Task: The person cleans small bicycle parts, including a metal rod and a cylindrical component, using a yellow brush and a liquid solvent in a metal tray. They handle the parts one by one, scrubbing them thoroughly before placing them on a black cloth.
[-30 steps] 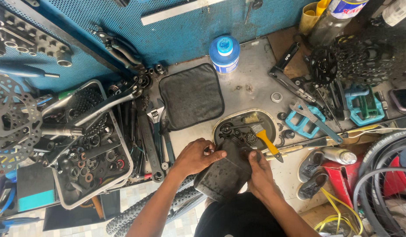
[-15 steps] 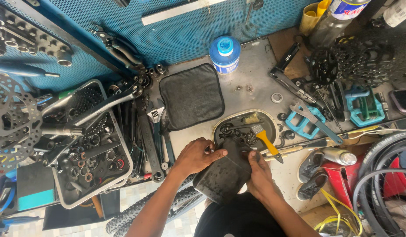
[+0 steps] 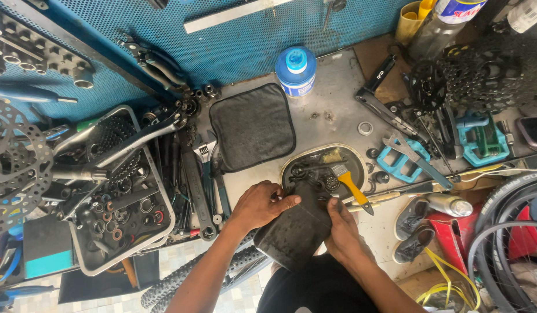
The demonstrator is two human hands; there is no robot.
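Both my hands grip a dirty black plastic container (image 3: 293, 232), tilted with its top end over an oval tray (image 3: 356, 155) of dark oily liquid and small bike parts. My left hand (image 3: 258, 206) holds the container's upper left corner. Its right side is held by my right hand (image 3: 341, 232). A yellow-handled paintbrush (image 3: 351, 185) lies across the tray, just right of my hands.
A black cloth pad (image 3: 252, 126) and a blue-capped bottle (image 3: 296, 71) lie beyond the tray. A white bin (image 3: 164, 203) of rings and parts sits at left. Wrenches (image 3: 196, 185), teal pedals (image 3: 480, 142), a cassette (image 3: 483, 75) and tyres (image 3: 512, 232) crowd the bench.
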